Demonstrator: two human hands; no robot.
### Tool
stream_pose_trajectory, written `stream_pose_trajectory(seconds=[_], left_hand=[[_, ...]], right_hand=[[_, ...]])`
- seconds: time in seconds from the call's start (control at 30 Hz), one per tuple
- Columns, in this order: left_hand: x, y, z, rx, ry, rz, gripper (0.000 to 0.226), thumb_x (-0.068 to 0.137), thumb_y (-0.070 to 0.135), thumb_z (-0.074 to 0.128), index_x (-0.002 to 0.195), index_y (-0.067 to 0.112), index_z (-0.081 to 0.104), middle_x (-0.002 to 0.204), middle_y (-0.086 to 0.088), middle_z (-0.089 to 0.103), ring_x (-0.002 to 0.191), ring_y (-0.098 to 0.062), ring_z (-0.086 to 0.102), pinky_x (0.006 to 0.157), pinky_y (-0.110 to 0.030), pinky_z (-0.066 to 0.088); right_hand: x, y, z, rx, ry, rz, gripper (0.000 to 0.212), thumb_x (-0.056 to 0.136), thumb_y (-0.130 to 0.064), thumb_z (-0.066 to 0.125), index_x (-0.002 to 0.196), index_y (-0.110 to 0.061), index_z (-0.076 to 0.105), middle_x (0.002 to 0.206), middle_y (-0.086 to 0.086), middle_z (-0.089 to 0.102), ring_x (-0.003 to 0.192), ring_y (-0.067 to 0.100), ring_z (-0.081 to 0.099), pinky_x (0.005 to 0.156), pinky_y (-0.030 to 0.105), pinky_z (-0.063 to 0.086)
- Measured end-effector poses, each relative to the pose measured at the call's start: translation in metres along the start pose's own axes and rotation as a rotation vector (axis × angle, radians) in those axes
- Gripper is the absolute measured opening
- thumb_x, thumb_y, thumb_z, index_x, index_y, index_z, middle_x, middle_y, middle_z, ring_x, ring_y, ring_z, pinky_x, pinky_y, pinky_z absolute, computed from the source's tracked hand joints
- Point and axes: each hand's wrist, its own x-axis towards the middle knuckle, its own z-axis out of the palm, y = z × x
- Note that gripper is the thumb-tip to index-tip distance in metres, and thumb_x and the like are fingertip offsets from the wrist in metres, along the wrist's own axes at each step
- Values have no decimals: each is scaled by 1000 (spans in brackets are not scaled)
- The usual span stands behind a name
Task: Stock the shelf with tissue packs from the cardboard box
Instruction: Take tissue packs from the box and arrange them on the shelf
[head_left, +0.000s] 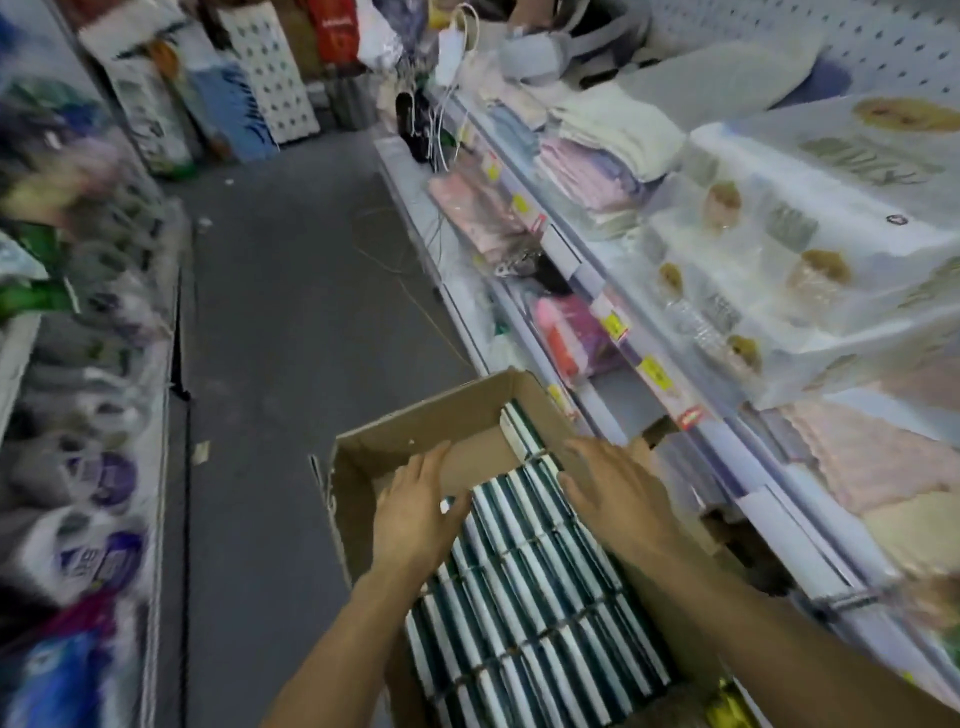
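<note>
Both hands over tissue packs (524, 587) in cardboard box (395, 441), L hand (421, 514), R hand (618, 499)

Grey aisle floor (291, 291) w/ a thin cord (395, 260) lying loose near the right-hand unit. Folded towels (613, 135), pink and white, stacked up top. Yellow price tags (615, 323) along the rail edges. Left side: blurred bagged goods (98, 483). Far end: leaning packs (265, 67).
</note>
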Motion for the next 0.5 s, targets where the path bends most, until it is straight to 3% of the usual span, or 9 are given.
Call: stream_pose_trajectory(seconds=[0.17,0.27,0.37,0.43,0.5], left_hand=[[54,-32,51,-95,-160,-120,56,98,41,53,148,25,33,147,0,44,123,-21,51,101,-42,44],[78,-49,84,-171,-285,-186,55,100,36,51,149,24,29,144,-2,46,105,-23,61,83,-33,48],[100,-65,115,-191,-384,-217,59,97,39,57,148,22,32,142,-4,47,113,-25,58,92,-36,49],[113,-73,132,-176,-442,-223,63,91,44,64,144,19,40,134,-5,54,114,-24,56,96,-39,49],[123,-78,146,-119,-495,-193,61,85,52,69,132,17,52,123,-3,60,108,-22,58,92,-39,51]], right_hand=[[57,28,70,-49,-187,85,29,96,-32,49,122,-21,56,119,2,60,101,24,61,73,34,50],[82,45,107,-71,-252,128,31,94,-34,49,118,-18,59,114,4,61,100,25,61,76,34,52],[106,58,132,-153,-293,109,29,95,-30,50,116,-13,61,108,6,64,91,21,61,71,23,41],[122,57,148,-101,-351,154,32,98,-22,49,124,-4,56,115,12,62,99,25,60,81,19,38],[137,52,162,-80,-386,216,36,99,-16,48,130,2,47,124,19,54,113,34,53,94,31,42]])
